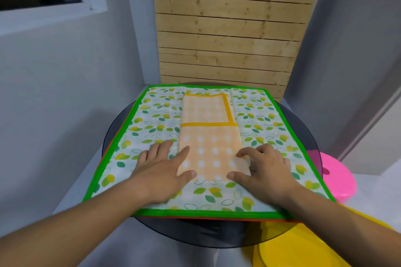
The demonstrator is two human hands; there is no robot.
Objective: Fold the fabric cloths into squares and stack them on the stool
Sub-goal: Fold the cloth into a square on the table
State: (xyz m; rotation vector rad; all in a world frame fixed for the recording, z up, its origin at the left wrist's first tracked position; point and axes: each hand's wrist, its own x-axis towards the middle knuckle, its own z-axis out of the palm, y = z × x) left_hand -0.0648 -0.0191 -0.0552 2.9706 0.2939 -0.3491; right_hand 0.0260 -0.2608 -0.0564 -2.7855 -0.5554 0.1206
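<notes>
An orange checked cloth with a yellow border lies folded into a long strip on top of a flat leaf-print cloth edged in green. My left hand rests at the strip's near left corner, thumb and forefinger on the orange fabric. My right hand is at the near right corner, with fingertips curled onto the strip's edge. Whether either hand pinches the fabric is unclear. A red edge of another cloth shows under the leaf-print one. A pink stool stands to the right.
The cloths lie on a round dark glass table. A yellow plastic stool stands at the near right, below the table edge. A wooden slat panel rises behind the table between grey walls.
</notes>
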